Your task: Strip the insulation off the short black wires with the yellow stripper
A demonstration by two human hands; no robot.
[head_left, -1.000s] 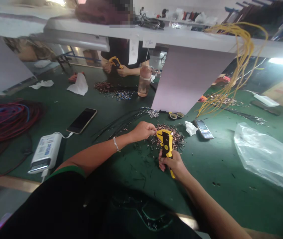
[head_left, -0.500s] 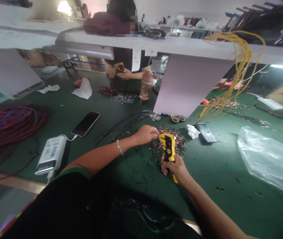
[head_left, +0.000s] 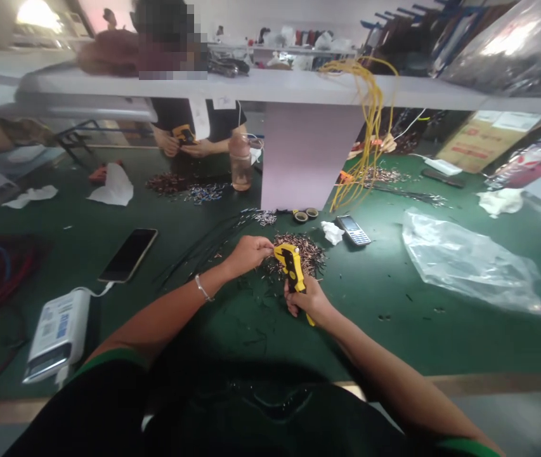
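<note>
My right hand (head_left: 309,297) is wrapped round the handles of a yellow and black wire stripper (head_left: 293,268), its head tilted up and to the left. My left hand (head_left: 251,252) is closed in a pinch right at the stripper's jaws. Whatever lies between those fingertips is too small to make out. Under and behind the stripper spreads a pile of short dark wire offcuts with coppery ends (head_left: 311,251). A bundle of long black wires (head_left: 203,238) lies beyond my left forearm, with pale tips (head_left: 264,218) near the divider.
A phone (head_left: 128,255) is cabled to a white power bank (head_left: 58,333) at left. A keypad phone (head_left: 353,230), tape rolls (head_left: 306,215) and a plastic bag (head_left: 470,260) lie to the right. Yellow wires (head_left: 370,127) hang from the shelf (head_left: 289,89). Across the table, a person holds another stripper (head_left: 184,134).
The view has turned to the right, so everything sits further left in the picture. Both hands keep the same hold, with the left fingertips still at the stripper's jaws.
</note>
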